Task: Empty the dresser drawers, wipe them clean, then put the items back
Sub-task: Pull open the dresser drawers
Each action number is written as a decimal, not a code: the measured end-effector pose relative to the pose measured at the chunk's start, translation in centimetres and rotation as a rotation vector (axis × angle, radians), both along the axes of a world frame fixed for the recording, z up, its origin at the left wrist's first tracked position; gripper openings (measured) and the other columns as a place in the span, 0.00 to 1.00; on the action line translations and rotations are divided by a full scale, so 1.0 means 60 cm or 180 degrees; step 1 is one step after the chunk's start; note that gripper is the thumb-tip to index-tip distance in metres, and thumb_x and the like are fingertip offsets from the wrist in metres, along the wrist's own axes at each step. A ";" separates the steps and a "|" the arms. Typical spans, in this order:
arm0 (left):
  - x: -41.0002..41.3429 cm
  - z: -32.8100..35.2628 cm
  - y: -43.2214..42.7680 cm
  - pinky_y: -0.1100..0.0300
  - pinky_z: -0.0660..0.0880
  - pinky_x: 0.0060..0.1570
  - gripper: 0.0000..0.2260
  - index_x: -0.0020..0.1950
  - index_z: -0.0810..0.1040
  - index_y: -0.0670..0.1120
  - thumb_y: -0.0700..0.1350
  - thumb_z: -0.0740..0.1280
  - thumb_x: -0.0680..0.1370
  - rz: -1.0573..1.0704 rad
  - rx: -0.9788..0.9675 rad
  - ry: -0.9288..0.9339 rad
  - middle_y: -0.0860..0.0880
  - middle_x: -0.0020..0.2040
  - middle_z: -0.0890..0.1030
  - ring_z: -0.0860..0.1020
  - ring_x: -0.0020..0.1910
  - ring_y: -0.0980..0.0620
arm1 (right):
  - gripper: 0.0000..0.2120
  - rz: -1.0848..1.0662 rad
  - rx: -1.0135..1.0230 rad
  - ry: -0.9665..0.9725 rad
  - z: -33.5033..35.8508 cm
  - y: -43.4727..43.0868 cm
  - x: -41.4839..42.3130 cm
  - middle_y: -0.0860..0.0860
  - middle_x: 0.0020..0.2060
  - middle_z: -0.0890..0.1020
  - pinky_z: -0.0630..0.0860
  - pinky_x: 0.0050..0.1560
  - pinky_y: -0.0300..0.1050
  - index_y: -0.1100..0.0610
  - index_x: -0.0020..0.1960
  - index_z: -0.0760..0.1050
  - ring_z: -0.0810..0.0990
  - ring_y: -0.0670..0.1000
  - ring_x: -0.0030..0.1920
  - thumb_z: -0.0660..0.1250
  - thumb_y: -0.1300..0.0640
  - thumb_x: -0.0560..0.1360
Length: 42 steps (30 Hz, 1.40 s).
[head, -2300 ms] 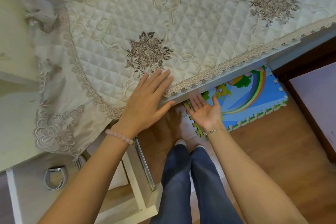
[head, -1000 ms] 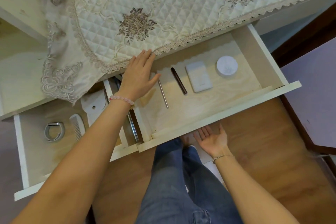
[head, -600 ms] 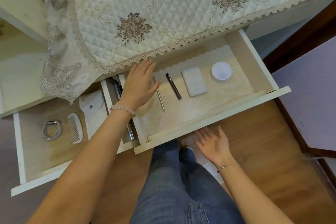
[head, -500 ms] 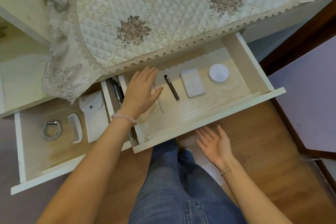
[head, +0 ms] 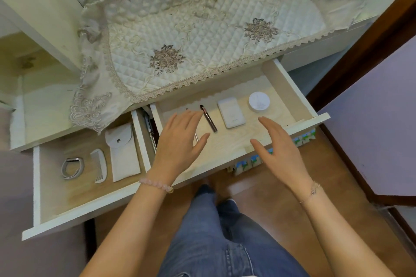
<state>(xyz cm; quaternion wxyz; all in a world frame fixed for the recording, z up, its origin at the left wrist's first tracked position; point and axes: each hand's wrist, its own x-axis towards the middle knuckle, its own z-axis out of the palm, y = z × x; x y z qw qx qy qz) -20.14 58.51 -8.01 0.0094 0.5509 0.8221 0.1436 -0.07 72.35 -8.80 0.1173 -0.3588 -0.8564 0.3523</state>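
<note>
Two drawers pulled out under quilted cloth (head: 191, 33). Right drawer (head: 290, 90) holds dark pen (head: 208, 119), white flat case (head: 231, 112), round white box (head: 258, 101) — in row, apart. Left hand (head: 180, 141) hovers over its left part, hides part of thin metal rod (head: 196, 136); right hand (head: 280, 149) over front edge. Both grips slack — fingers straight, spread, nothing held. Left drawer (head: 74, 217): wrist band (head: 72, 167), comb (head: 99, 165), white pouch (head: 124, 155).

Soft, warm indoor light, slightly dim. Scalloped shadow of quilted cloth (head: 202, 36) hem across back of right drawer (head: 290, 92). Heavy wide-angle bending toward edges. Smeared blur upper right; centre sharp.
</note>
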 end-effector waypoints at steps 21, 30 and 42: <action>0.042 0.054 0.052 0.45 0.64 0.68 0.25 0.68 0.70 0.44 0.58 0.55 0.78 -0.0883 0.0086 0.0095 0.47 0.64 0.76 0.71 0.66 0.46 | 0.29 -0.0882 0.0712 -0.0166 0.074 -0.024 0.071 0.46 0.73 0.61 0.57 0.67 0.40 0.49 0.74 0.56 0.58 0.46 0.73 0.60 0.44 0.77; 0.132 0.068 0.190 0.48 0.62 0.68 0.24 0.69 0.70 0.45 0.58 0.55 0.78 -0.1158 0.0085 0.0201 0.48 0.65 0.75 0.71 0.66 0.47 | 0.30 -0.1253 0.0711 -0.0100 0.079 0.092 0.176 0.48 0.73 0.63 0.60 0.71 0.46 0.50 0.74 0.58 0.60 0.47 0.72 0.57 0.42 0.76; 0.298 0.067 0.406 0.48 0.63 0.67 0.25 0.68 0.72 0.44 0.57 0.54 0.78 -0.0700 0.0045 0.0193 0.47 0.64 0.76 0.72 0.65 0.46 | 0.29 -0.0807 0.0591 -0.0250 0.081 0.340 0.320 0.47 0.74 0.61 0.55 0.71 0.43 0.51 0.75 0.55 0.57 0.47 0.73 0.59 0.45 0.77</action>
